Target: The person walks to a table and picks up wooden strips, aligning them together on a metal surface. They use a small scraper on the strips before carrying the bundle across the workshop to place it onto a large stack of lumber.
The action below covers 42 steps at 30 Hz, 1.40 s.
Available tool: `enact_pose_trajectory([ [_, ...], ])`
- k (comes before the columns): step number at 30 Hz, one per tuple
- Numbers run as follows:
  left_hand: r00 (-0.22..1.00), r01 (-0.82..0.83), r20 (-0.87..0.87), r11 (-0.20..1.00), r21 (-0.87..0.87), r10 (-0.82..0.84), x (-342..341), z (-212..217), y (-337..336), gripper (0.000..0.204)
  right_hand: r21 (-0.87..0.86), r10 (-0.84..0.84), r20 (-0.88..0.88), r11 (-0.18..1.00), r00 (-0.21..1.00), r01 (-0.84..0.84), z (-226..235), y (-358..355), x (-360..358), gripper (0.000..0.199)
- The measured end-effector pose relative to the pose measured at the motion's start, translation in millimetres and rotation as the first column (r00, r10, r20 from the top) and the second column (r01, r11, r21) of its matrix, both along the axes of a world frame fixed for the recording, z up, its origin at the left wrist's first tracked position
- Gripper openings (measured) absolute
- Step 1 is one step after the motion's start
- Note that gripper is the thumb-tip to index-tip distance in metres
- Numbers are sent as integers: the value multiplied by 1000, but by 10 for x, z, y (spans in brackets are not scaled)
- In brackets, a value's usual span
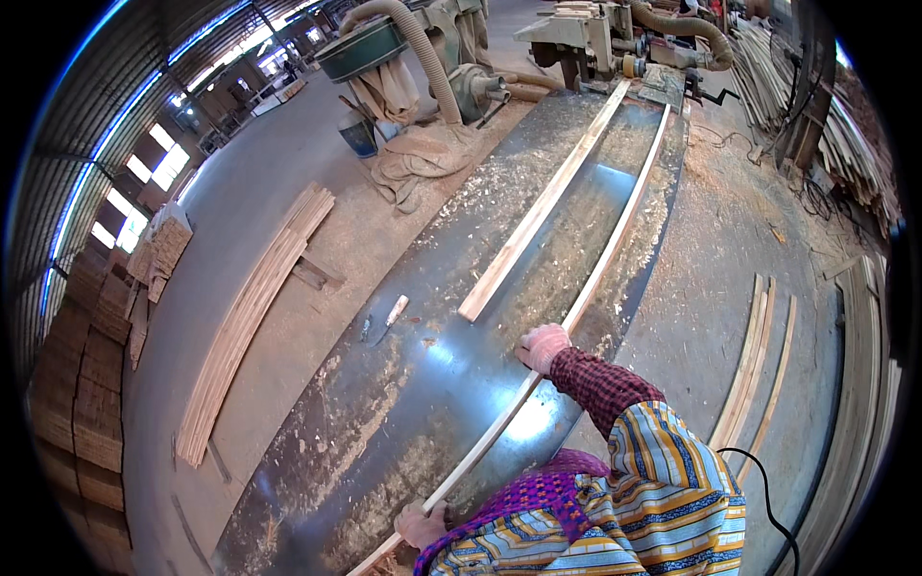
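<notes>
A long thin wooden strip [615, 245] runs along the right side of the metal worktable [423, 374], from the lower edge of the view up to the machine end. My right hand [545, 348], in a pale pinkish glove, is closed over the strip near its middle. Lower and to the left, my left hand [421, 525] grips the same strip near its close end; its fingers are partly hidden. A wider wooden board [547, 206] lies on the table left of the strip, and neither hand touches it. The strip's far end rests beside the machine.
A knife-like tool with a light handle [397, 309] lies on the table among wood shavings. A woodworking machine [586, 38] stands at the far end. Stacked strips [254, 317] lie at left, a green dust collector [370, 53] behind, loose strips [747, 374] and a black cable [783, 518] at right.
</notes>
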<state>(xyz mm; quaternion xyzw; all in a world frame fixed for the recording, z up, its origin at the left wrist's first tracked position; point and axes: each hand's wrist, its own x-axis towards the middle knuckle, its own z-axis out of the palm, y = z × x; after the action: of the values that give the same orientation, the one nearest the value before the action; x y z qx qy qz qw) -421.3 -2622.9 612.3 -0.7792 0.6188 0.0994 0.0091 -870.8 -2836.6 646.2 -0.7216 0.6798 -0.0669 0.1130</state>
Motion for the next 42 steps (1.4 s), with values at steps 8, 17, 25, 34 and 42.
enact_pose_trajectory([
  [8, 999, -39, 31, 999, 0, 39, -49, 62, -7, 52, 11, -5, -12, 1000, 1000, 5, -53, 2, 12, 39],
  [17, 999, -36, 15, 989, 144, 34, -22, 116, -72, 51, 25, 6, -24, 1000, 1000, -5, -29, -29, 36, 42],
  [25, 999, -12, -33, 999, -31, 11, 23, -36, 62, 52, 98, -2, -48, 995, 999, 7, 107, -10, 92, 41],
  [34, 1000, 14, -6, 989, -144, -15, -39, 54, 122, 48, 47, -8, -55, 999, 998, 11, 23, -11, 117, 39],
  [42, 999, 46, -16, 976, -212, -51, -162, 290, 82, 46, 92, -31, -81, 995, 996, 39, 46, -47, 96, 42],
])
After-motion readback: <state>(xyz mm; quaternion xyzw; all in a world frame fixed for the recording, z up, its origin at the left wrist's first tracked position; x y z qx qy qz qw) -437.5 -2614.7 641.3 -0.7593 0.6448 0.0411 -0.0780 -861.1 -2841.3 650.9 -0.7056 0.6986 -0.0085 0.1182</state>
